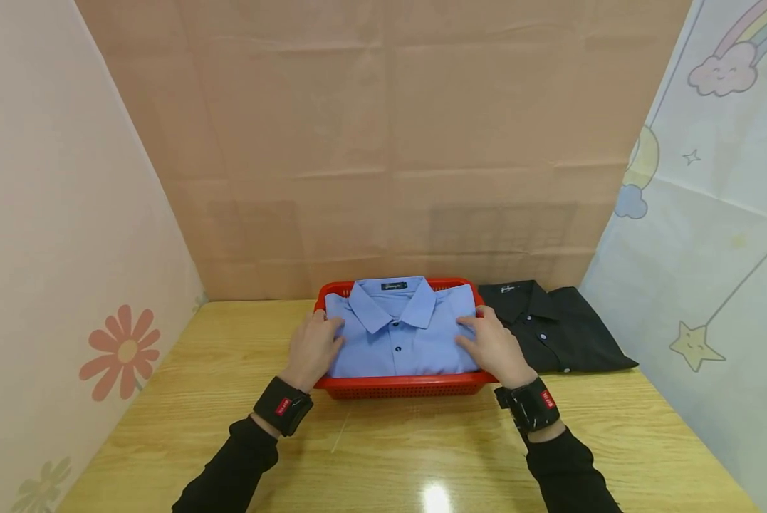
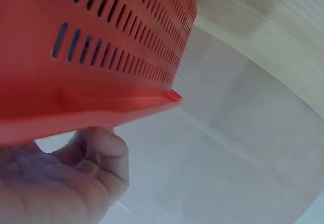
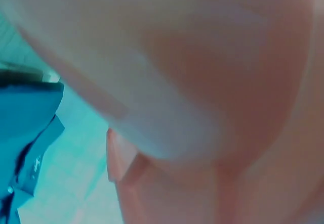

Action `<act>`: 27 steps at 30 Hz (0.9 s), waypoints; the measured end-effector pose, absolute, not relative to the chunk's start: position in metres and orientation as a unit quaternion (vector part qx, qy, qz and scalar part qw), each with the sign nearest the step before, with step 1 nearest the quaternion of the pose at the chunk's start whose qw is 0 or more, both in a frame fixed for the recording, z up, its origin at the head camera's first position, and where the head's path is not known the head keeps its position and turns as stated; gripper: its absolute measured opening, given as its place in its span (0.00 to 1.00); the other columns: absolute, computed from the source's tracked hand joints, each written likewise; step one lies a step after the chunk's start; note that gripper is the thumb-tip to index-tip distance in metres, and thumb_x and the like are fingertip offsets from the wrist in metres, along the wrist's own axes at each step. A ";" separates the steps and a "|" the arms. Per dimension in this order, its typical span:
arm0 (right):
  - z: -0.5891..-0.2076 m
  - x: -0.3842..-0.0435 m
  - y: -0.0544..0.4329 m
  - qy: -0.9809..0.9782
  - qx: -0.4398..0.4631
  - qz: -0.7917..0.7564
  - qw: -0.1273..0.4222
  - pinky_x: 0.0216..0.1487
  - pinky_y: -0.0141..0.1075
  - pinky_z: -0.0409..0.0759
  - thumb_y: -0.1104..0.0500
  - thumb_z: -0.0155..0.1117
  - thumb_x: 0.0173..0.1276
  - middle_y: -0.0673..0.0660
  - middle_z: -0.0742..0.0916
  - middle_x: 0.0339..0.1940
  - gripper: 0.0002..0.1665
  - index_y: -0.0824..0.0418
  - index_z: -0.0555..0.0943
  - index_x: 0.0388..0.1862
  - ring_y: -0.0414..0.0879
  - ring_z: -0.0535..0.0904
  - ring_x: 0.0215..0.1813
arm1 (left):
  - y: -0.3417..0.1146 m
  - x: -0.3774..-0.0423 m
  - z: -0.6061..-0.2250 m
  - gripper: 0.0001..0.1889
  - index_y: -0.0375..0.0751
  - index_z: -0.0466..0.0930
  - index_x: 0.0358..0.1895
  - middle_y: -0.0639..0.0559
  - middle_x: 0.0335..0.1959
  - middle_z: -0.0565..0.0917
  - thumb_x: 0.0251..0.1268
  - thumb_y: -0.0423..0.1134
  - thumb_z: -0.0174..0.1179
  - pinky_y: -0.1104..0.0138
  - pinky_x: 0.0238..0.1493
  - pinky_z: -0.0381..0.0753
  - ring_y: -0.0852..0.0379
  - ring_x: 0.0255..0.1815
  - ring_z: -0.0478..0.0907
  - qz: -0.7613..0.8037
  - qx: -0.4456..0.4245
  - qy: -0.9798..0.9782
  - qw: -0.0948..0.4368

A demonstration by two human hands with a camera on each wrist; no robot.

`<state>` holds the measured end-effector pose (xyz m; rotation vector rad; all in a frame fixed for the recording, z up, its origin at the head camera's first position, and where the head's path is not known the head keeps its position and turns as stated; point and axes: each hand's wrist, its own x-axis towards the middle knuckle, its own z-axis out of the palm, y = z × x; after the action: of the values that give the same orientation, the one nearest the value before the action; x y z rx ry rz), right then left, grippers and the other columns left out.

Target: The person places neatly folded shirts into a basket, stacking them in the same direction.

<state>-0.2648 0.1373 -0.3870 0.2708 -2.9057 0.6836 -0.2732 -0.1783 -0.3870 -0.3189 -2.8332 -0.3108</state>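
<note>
A red plastic basket (image 1: 415, 387) with slotted sides stands on the table. Inside it lies a folded light blue collared shirt (image 1: 378, 349), collar toward the back, with dark buttons. My left hand (image 1: 311, 349) grips the basket's left rim, its thumb over the shirt's edge; the left wrist view shows curled fingers (image 2: 104, 155) against the rim. At the opposite side my right hand (image 1: 495, 347) holds the right rim, with some fingertips over the shirt. The right wrist view is mostly filled by a blurred close surface.
A folded black shirt (image 1: 565, 331) with light buttons lies right of the basket, close to it. Brown paper (image 1: 383, 142) covers the back wall, and patterned sheets rise on both sides. The wooden table (image 1: 229, 370) extends in front and to the left.
</note>
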 end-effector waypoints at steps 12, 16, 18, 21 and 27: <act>-0.391 -0.263 0.134 -0.979 0.105 0.158 0.069 0.35 0.50 0.81 0.63 0.68 0.62 0.60 0.85 0.41 0.10 0.62 0.88 0.42 0.53 0.82 0.39 | -0.184 -0.278 -0.394 0.11 0.46 0.89 0.45 0.42 0.56 0.82 0.63 0.32 0.63 0.39 0.62 0.61 0.38 0.66 0.66 -0.073 -0.157 -0.980 0.103; -0.391 -0.265 0.132 -0.983 0.101 0.142 0.055 0.37 0.52 0.82 0.64 0.68 0.62 0.60 0.87 0.40 0.08 0.63 0.88 0.40 0.53 0.82 0.39 | -0.185 -0.280 -0.394 0.14 0.46 0.89 0.46 0.42 0.55 0.83 0.59 0.29 0.62 0.34 0.68 0.52 0.36 0.70 0.64 -0.073 -0.157 -0.982 0.077; -0.392 -0.265 0.132 -0.985 0.098 0.132 0.050 0.38 0.52 0.81 0.64 0.68 0.62 0.59 0.88 0.40 0.07 0.62 0.89 0.39 0.53 0.81 0.40 | -0.187 -0.281 -0.394 0.15 0.46 0.89 0.47 0.42 0.56 0.83 0.59 0.28 0.62 0.32 0.69 0.48 0.36 0.72 0.62 -0.071 -0.158 -0.983 0.067; -0.392 -0.265 0.132 -0.986 0.106 0.119 0.054 0.36 0.51 0.80 0.64 0.69 0.61 0.59 0.88 0.39 0.07 0.62 0.89 0.38 0.53 0.77 0.39 | -0.188 -0.282 -0.395 0.15 0.47 0.89 0.47 0.42 0.57 0.82 0.59 0.29 0.62 0.32 0.70 0.44 0.35 0.74 0.59 -0.071 -0.160 -0.983 0.056; -0.395 -0.264 0.135 -0.985 0.124 0.088 0.087 0.42 0.52 0.71 0.63 0.70 0.60 0.59 0.89 0.35 0.06 0.59 0.90 0.36 0.56 0.75 0.45 | -0.189 -0.283 -0.396 0.16 0.45 0.88 0.48 0.40 0.57 0.82 0.62 0.28 0.59 0.34 0.72 0.43 0.35 0.76 0.55 -0.075 -0.166 -0.982 0.040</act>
<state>-0.2642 0.1354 -0.3945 0.3693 -2.9325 0.2620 -0.2826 -0.1890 -0.3961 -0.5089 -3.0108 -0.2294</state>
